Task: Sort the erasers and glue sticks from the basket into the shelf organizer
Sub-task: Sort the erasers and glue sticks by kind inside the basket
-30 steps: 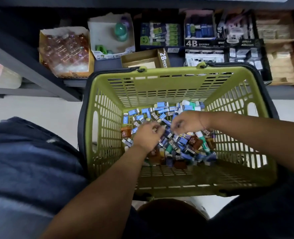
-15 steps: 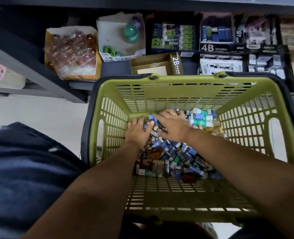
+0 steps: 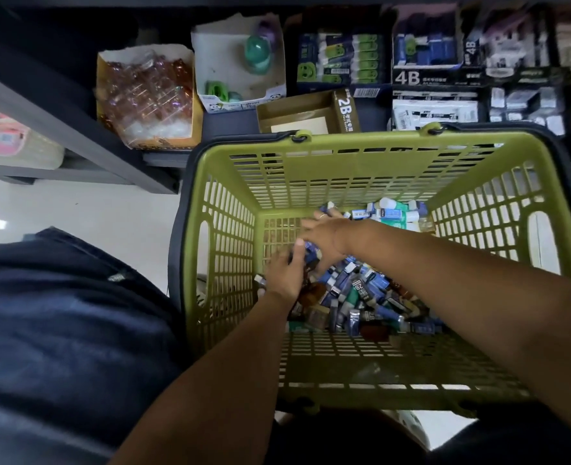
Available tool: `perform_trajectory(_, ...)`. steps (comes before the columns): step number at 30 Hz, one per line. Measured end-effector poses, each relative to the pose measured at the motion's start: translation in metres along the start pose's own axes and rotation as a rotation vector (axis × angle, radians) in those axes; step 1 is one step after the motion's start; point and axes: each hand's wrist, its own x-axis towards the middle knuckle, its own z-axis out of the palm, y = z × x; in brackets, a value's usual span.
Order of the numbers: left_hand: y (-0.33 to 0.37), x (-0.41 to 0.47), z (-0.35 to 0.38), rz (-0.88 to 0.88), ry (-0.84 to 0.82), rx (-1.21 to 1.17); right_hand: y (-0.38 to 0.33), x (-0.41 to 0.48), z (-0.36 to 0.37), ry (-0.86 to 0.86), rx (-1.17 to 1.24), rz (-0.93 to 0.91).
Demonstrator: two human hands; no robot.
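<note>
A green basket (image 3: 371,146) stands in front of the shelf and holds a pile of small erasers (image 3: 361,297) in blue, black and brown sleeves. Several white and green glue sticks (image 3: 394,213) lie in its far right corner. My left hand (image 3: 282,275) is down in the pile, its thumb and curled fingers round a blue eraser (image 3: 310,255). My right hand (image 3: 324,231) is just beyond it, blurred, with its fingers stretched to the left over the basket floor and a ring on one finger. What lies under my right palm is hidden.
On the dark shelf behind the basket stand open boxes: a brown 2B box (image 3: 310,112), a box of green-capped glue sticks (image 3: 341,62), a 4B eraser box (image 3: 425,52), a white box (image 3: 240,62) with green items, and an orange box (image 3: 146,95) of clear packets.
The view has come closer to the basket. My right hand has slid left across the far side of the pile, and my left hand has drawn back towards me with a blue eraser under its thumb.
</note>
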Motion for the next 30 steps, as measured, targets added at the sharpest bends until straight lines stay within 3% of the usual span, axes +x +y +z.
perform_trajectory(4, -0.006, -0.003, -0.002, -0.130, 0.016, -0.069, 0.012, -0.013, 0.022, 0.006, 0.176, -0.024)
perform_trajectory(10, 0.003, -0.017, -0.010, -0.019, -0.126, 0.085, 0.003, -0.022, 0.023, -0.022, 0.253, -0.030)
perform_trajectory(13, 0.007, -0.018, -0.007, -0.055, -0.235, -0.018, 0.004, -0.029, 0.031, -0.096, 0.296, 0.023)
perform_trajectory(19, 0.014, -0.028, 0.012, -0.064, -0.380, 0.103, 0.005, -0.047, 0.044, -0.067, 0.375, 0.047)
perform_trajectory(25, 0.035, -0.059, 0.025, -0.125, -0.679, -0.041, 0.023, -0.083, 0.037, -0.343, 0.641, 0.107)
perform_trajectory(30, 0.051, -0.082, 0.032, -0.035, -1.001, 0.065, 0.058, -0.134, 0.023, -0.770, 0.699, 0.095)
